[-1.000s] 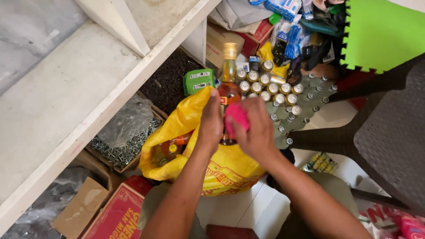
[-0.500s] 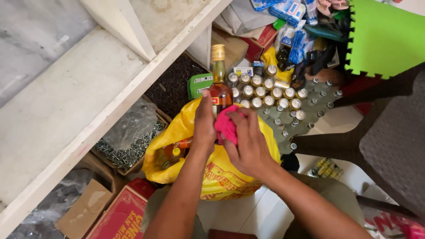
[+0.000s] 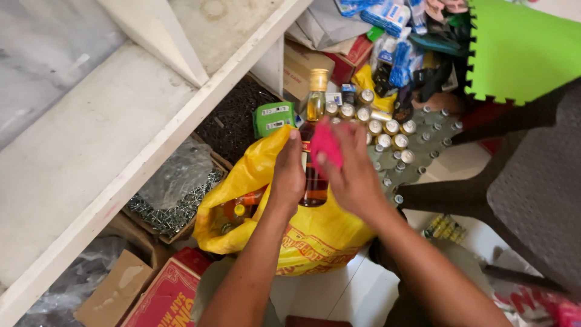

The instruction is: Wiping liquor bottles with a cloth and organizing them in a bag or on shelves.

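Where upright between both, tall amber glass bottle (image 3: 314,151): left hand (image 3: 287,175) clasping its side, right hand (image 3: 351,172) pinching pink cloth (image 3: 325,145) against it.

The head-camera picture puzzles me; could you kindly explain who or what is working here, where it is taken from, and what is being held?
No machine works here: a person wears a camera on the head, which looks down at their own two bare hands. The left hand grips an upright glass bottle of amber liquid with a gold cap, over an open yellow plastic bag. The right hand presses a pink cloth against the bottle. Behind stand rows of small gold-capped bottles. At left is a white shelf, below it a box of nails. At right are a dark plastic chair and a green foam mat.
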